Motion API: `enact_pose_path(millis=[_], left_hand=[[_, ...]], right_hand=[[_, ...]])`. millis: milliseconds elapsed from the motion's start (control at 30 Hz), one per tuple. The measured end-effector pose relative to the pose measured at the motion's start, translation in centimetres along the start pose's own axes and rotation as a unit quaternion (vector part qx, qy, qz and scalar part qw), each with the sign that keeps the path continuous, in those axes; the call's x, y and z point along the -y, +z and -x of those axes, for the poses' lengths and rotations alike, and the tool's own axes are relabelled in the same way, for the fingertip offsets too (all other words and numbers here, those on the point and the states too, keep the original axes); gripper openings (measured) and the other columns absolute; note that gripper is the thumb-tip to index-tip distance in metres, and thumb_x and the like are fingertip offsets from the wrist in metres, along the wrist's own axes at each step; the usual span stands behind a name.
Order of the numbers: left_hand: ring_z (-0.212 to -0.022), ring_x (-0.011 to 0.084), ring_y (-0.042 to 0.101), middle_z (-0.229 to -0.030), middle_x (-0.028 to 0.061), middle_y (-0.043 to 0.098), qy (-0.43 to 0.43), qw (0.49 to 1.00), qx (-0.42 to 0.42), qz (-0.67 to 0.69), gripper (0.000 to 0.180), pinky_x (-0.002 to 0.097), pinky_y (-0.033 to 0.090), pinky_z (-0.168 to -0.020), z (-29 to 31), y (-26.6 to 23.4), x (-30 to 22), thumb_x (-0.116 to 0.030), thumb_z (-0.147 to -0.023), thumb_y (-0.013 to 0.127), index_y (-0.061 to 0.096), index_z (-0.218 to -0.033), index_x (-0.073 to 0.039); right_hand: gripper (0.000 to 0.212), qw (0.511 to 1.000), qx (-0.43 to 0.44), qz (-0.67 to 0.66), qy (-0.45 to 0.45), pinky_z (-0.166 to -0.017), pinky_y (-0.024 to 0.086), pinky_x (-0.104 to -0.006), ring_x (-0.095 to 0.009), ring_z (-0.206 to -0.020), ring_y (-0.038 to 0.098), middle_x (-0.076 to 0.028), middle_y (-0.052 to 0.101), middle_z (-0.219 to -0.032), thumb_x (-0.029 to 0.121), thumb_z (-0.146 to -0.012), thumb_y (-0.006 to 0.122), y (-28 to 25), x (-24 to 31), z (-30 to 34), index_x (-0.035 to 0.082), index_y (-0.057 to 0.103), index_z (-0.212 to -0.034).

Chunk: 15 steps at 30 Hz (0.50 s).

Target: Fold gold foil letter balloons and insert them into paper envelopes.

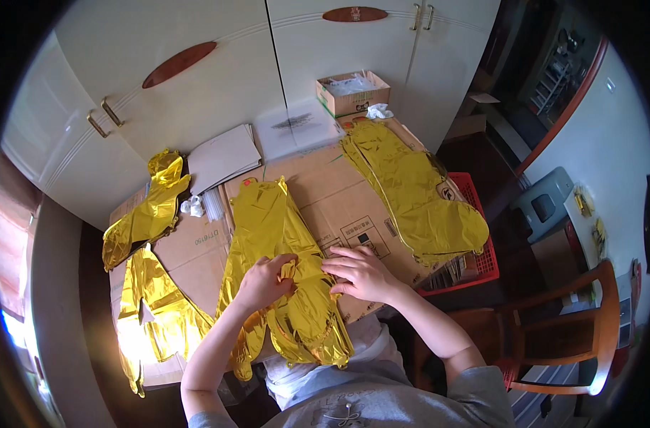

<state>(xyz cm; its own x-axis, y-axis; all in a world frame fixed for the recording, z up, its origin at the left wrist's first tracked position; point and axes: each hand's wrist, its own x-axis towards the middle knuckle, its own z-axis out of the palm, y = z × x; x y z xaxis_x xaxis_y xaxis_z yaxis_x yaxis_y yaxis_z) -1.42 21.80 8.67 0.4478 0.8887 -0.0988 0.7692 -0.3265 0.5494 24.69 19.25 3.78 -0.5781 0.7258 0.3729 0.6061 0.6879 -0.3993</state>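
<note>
A flat, uninflated gold foil balloon [264, 214] lies lengthwise in front of me on a cardboard-covered table, its near end hanging over the edge by my lap. My left hand [266, 282] is on its middle, fingers curled in and closed on the foil; the fingertips are partly hidden in its folds. Across from it, my right hand [361, 273] rests on the balloon's right edge with fingers stretched out and apart. Wrinkles run through the foil between both hands.
More flat gold balloons form a stack [418, 192] at the right; others lie at the far left [150, 207] and near left [157, 307]. Behind are grey card sheets [221, 157] and an open carton [353, 93]. A red crate [490, 250] and wooden chair [603, 321] stand right.
</note>
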Motion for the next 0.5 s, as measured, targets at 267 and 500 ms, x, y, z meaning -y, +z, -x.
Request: enact_pose_path(millis=[267,500], left_hand=[[-0.124,0.0291,0.046,-0.131,0.016,0.05,0.16,0.964,-0.085,-0.195,0.053,0.0455,0.039,-0.101,-2.1,-0.8,-2.6,-0.032,-0.082,0.066,0.055,-0.128,-0.009],[-0.141,0.0314,0.028,-0.147,0.0196,0.037,0.252,0.932,0.001,-0.263,0.092,0.053,0.016,-0.115,-3.7,2.8,-2.6,-0.07,-0.088,0.033,0.033,-0.142,0.004]], right_hand=[[0.049,1.0,0.01,0.01,-0.004,-0.099,0.036,-0.0413,-0.02,-0.129,0.045,0.001,0.062,-0.123,0.043,-0.077,0.072,0.0,-0.3,0.2,0.013,0.065,-0.115],[0.049,1.0,0.011,0.01,0.013,-0.1,0.034,-0.043,-0.02,-0.131,0.043,0.0,0.059,-0.127,0.039,-0.075,0.075,-0.2,0.0,0.1,0.014,0.064,-0.117]])
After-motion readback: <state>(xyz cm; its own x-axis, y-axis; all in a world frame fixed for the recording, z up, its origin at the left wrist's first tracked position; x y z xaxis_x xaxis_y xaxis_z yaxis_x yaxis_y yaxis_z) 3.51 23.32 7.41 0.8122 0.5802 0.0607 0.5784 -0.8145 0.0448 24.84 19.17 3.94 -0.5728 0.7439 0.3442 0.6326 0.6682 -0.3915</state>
